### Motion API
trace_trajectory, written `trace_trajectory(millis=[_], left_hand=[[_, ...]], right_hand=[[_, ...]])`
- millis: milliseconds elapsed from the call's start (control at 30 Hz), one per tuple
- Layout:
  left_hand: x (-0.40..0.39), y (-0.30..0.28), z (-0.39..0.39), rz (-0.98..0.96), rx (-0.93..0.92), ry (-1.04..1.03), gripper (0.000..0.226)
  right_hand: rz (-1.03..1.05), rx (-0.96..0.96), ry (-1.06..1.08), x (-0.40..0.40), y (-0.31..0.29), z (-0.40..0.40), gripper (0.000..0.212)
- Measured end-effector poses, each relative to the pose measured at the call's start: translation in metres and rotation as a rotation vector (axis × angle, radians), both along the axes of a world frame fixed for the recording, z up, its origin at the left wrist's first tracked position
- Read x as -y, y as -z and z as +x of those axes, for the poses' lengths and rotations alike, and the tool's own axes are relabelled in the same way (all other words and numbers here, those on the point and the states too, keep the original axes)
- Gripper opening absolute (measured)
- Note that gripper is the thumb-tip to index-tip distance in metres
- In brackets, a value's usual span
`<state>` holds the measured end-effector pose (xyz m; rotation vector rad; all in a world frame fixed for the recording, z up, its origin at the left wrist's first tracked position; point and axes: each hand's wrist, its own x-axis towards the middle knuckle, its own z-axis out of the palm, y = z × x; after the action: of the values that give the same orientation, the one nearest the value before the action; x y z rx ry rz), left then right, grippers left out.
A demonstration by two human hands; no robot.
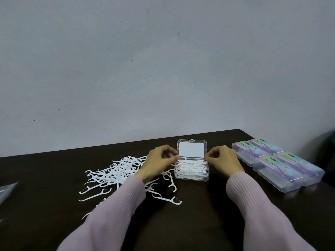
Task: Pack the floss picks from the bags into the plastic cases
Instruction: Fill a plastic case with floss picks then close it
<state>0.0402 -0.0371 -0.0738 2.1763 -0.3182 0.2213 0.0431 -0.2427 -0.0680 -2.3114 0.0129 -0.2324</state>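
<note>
Case [191,172], clear plastic, open, at worktop centre; lid [191,149] stands up at its 12 o'clock edge, tray heaped with white floss picks. I judge this one nearly full, lid closing due. My left hand [159,161] and right hand [223,160] flank it at 9 and 3 o'clock, fingers curled and pinching the lid's lower corners. Loose picks [116,171], a large pile, lie at 9 o'clock: much packing left. Four closed cases [279,163], apparently done, sit grouped at 3 o'clock near the worktop [199,214] right edge. Bag corner [7,191] at far left. Open room toward 6 o'clock; wall close at 12.
</note>
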Motion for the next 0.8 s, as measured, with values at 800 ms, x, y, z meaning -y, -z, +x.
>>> trace_trajectory(millis=[800], left_hand=[[0.013,0.008,-0.002,-0.106,0.064,-0.068,0.047]], right_hand=[[0.077,-0.126,-0.090,-0.005,-0.002,-0.002,0.016]])
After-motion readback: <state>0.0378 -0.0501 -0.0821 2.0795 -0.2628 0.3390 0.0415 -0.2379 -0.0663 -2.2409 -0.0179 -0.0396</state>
